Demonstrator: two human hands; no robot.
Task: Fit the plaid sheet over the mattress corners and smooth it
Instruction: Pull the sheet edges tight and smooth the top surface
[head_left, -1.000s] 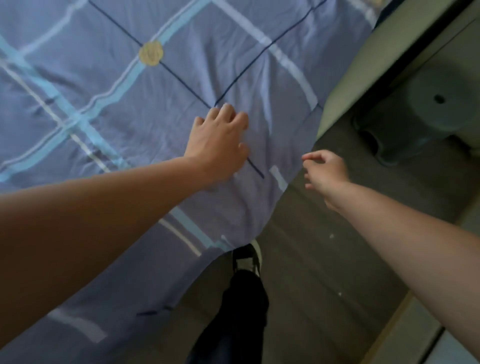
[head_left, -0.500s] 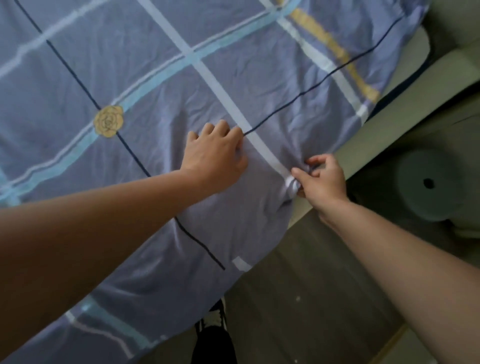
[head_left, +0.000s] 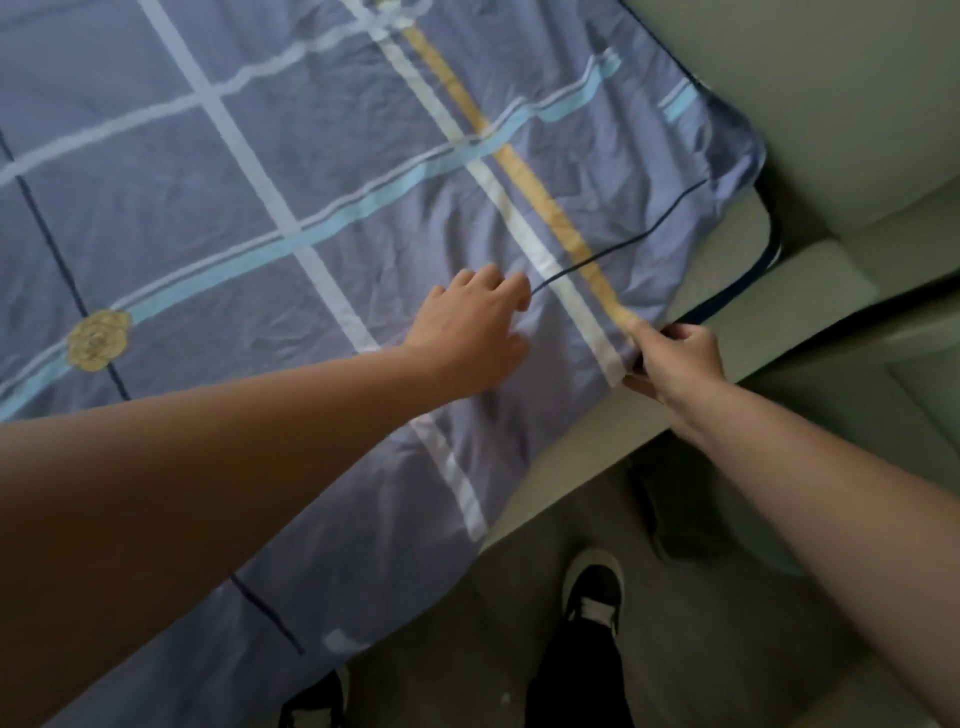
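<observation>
head view: plaid sheet (head_left: 311, 208) lies spread over the mattress (head_left: 582, 441), covering the frame from 9 to about 2 o'clock, with its edge running diagonally from 6 up to 2. left hand (head_left: 470, 332) lies palm down on the cloth near centre, fingers loosely spread, pressing and gripping nothing. right hand (head_left: 678, 361) at 3 o'clock of the left is pinched closed on the sheet hem, right where the yellow stripe (head_left: 545, 208) and white stripe (head_left: 524, 228) meet the edge. the far corner at 1 o'clock looks loose and bunched, not tucked; bare mattress side shows below the hem from 3 to 5 o'clock.

handling, as a judgement: thin woven cotton, light, fully limp, with no stiffness to push against, so it only moves under tension. creases all over say it holds wrinkles and drags on the mattress rather than sliding freely. take it at the hem or corner seam, not mid-panel: mid-panel pinches just raise a ridge. keep the flat palm as an anchor while the other hand pulls outward and down over the corner. low tear risk, but a pull on one side can drag the opposite side off.

shoes (head_left: 592, 587) on the floor at 6 o'clock, clear of the cloth.
</observation>
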